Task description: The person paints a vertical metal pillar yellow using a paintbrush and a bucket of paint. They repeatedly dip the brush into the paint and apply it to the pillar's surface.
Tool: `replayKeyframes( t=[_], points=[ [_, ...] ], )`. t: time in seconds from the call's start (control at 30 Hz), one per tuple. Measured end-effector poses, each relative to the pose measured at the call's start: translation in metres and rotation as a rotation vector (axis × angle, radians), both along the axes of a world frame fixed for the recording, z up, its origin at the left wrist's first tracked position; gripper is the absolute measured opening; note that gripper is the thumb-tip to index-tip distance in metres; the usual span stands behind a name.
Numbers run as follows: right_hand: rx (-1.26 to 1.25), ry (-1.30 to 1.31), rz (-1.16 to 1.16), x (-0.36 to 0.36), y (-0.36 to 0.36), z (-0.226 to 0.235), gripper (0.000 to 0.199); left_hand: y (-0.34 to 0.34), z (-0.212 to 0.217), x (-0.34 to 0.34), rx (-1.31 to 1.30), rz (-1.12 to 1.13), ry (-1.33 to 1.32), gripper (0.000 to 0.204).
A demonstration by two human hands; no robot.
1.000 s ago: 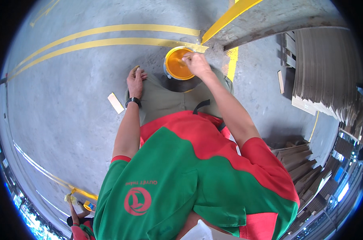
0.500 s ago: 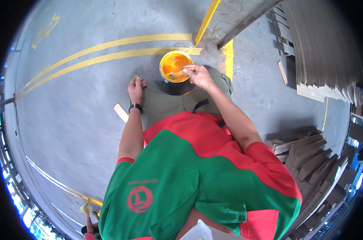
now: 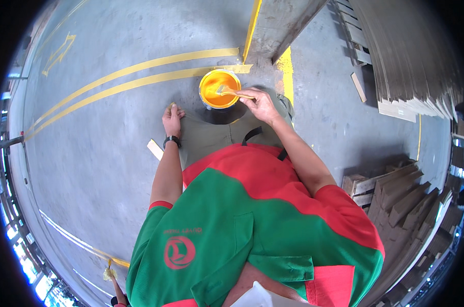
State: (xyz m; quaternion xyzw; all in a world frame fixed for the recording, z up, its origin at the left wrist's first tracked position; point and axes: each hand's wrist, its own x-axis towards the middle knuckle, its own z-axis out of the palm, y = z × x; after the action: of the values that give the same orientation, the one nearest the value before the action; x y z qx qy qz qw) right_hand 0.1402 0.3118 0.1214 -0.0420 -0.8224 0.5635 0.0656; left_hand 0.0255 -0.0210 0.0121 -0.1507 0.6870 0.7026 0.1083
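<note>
At upper centre, the right hand [image 3: 261, 104] grips a paint-coated brush [image 3: 233, 92] inside the round bucket of yellow paint [image 3: 219, 89]; the left hand [image 3: 172, 118] rests flat, fingers loosely together, on the grey concrete floor [image 3: 104, 143].

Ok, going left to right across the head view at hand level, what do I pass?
Painted yellow lines → left hand → paint can → right hand holding the brush → small wood block → stacked sheets.

Green-and-red short-sleeved shirt [image 3: 252, 225] with red round emblem, black wristwatch [image 3: 171, 139], olive trousers [image 3: 216, 137].
</note>
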Motion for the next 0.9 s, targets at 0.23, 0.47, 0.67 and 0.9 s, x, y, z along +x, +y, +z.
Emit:
replayKeyframes(
  t=[0.23,0.47,0.67,0.9],
  points=[
    [-0.536,-0.303,-0.271,0.003,0.004,-0.020,0.022,0.002,0.005,0.003,0.010,-0.018,0.049,0.036],
    [-1.261,-0.387,-0.304,0.001,0.016,-0.028,0.022,0.000,0.004,0.003,-0.016,-0.040,0.061,0.031],
    [-1.493,-0.270,-0.179,-0.031,0.022,0.045,0.023,0.000,0.009,0.004,0.033,-0.069,0.097,0.030],
    [-0.782,0.380,-0.182,-0.061,0.125,0.236,0.024,-0.001,0.006,0.000,0.090,-0.029,0.018,0.036]
  ],
)
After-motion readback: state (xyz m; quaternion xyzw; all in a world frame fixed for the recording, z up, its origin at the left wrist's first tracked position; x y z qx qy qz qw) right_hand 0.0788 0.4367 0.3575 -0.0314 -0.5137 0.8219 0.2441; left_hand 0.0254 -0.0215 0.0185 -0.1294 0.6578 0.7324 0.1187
